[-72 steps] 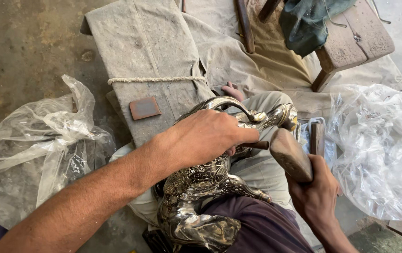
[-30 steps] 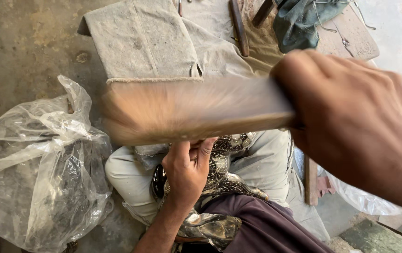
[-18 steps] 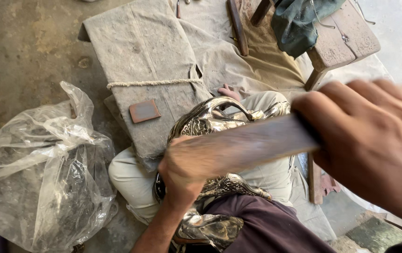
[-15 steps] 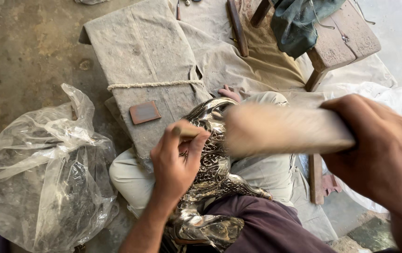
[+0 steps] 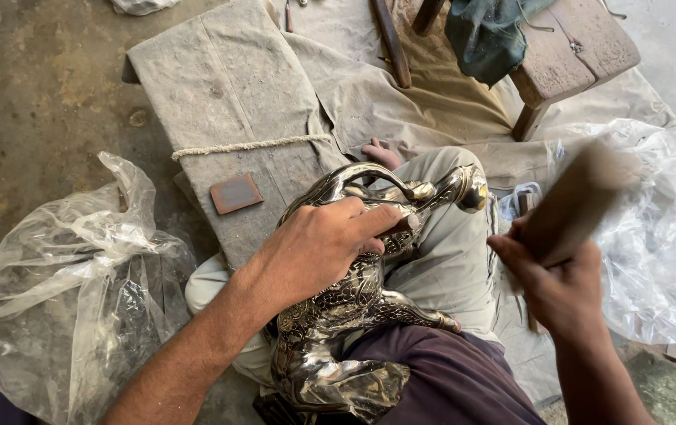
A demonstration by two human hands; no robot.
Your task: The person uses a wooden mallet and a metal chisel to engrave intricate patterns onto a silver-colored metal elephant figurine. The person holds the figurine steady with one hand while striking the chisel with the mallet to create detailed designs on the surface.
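our left hand [image 5: 318, 248] fingers curled, pressing small tool tip against embossed metal figure [image 5: 346, 307], figure directly under fingers, lying across our lap. our right hand [image 5: 562, 283] closed tight around wooden mallet [image 5: 578, 201], blurred, raised well right of left fingers. risk, we judge: mallet misses tool, hits left knuckles or dents figure. clear plastic bags [image 5: 62, 291] lie either side.

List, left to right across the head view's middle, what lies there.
Crumpled plastic bag → small brown block → left hand on the ornate metal figure → right hand gripping the wooden mallet
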